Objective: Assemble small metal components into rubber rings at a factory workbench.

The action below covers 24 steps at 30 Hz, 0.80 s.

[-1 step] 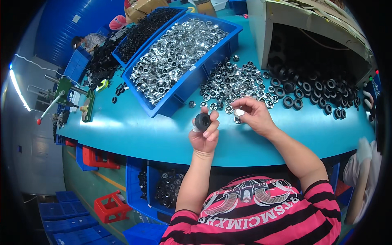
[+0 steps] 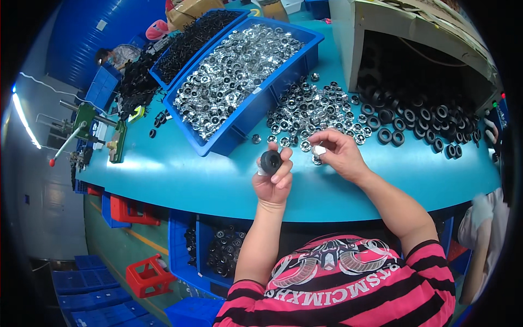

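My left hand [image 2: 271, 182] is closed round a black rubber tyre [image 2: 271, 162] and holds it up above the teal table, its hole facing right. To the right of it, my right hand [image 2: 346, 156] is closed in a pinch, with thumb and forefinger together. A small chrome wheel hub [image 2: 316, 160] shows just under those fingertips, partly hidden by them. Something white, like tape, wraps a fingertip of this hand. Just beyond both hands lies a loose heap of chrome wheel hubs [image 2: 313, 109].
A blue bin [image 2: 229, 143] full of chrome hubs stands behind my left hand, with a bin of black parts [image 2: 190, 43] beyond. Black tyres [image 2: 419, 122] spill from a box-like housing [image 2: 346, 43] at right. A green lever press [image 2: 117, 141] stands left; a co-worker's gloved hand [image 2: 482, 210] is far right.
The co-worker's gloved hand at the right edge has dropped slightly. My own hands, the tyre and the hub look the same.
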Each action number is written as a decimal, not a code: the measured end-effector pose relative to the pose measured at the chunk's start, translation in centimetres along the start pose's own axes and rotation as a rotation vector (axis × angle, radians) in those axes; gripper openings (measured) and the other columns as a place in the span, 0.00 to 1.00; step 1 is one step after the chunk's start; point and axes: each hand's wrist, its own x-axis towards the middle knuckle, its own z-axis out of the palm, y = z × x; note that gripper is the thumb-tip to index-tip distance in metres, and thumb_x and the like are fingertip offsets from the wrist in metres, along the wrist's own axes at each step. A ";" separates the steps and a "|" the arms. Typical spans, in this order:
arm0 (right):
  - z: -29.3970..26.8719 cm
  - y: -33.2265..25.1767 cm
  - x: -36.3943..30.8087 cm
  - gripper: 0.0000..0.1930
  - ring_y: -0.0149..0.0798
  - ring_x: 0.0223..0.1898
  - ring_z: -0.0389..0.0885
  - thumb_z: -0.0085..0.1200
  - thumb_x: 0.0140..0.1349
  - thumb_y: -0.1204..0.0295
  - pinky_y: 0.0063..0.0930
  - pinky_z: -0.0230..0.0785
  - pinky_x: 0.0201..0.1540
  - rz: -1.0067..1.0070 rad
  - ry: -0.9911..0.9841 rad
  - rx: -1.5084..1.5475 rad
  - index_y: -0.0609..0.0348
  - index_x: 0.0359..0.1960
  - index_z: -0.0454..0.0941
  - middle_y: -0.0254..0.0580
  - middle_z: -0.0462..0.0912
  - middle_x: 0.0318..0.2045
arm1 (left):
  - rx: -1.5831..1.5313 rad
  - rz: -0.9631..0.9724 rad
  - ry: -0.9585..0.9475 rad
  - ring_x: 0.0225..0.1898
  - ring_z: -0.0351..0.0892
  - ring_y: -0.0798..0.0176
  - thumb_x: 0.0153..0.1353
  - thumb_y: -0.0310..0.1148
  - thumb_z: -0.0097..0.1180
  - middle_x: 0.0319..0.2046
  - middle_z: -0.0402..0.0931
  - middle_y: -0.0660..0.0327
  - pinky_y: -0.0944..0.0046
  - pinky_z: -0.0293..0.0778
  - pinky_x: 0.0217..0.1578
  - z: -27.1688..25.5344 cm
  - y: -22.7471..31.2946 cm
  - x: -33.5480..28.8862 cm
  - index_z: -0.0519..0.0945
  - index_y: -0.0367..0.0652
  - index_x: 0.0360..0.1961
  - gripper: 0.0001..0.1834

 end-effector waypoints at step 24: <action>-0.2 0.1 0.0 0.20 0.24 0.40 0.79 0.67 0.59 0.76 0.22 0.77 0.45 0.131 -0.068 0.061 0.58 0.55 0.82 0.33 0.79 0.42 | 1.417 0.174 0.413 0.55 0.77 0.65 0.72 0.31 0.58 0.57 0.77 0.55 0.64 0.74 0.57 -2.1 -2.4 1.2 0.68 0.35 0.67 0.26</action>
